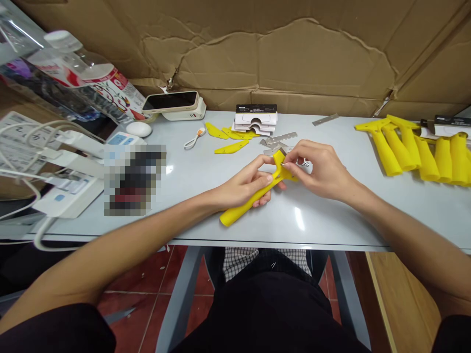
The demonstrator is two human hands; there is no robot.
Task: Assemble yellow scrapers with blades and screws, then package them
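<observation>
My left hand (245, 184) is wrapped round the handle of a yellow plastic scraper (239, 208), held tilted above the table's front part with its head up and to the right. At that head my right hand (316, 166) has thumb and forefinger pinched together; what they grip, if anything, is too small to make out. A metal edge shows at the top of the head. Just behind lie several flat metal blades (281, 138) and yellow plastic blade covers (231, 147). Small metal bits (305, 163) are partly hidden by my right hand.
Several yellow scraper handles (392, 152) lie at the right. Small boxes (255, 119) are stacked at the back before a cardboard wall (324, 59). A phone (171, 101), short cable (194, 138), power strip (69, 196) and bottles (106, 81) crowd the left.
</observation>
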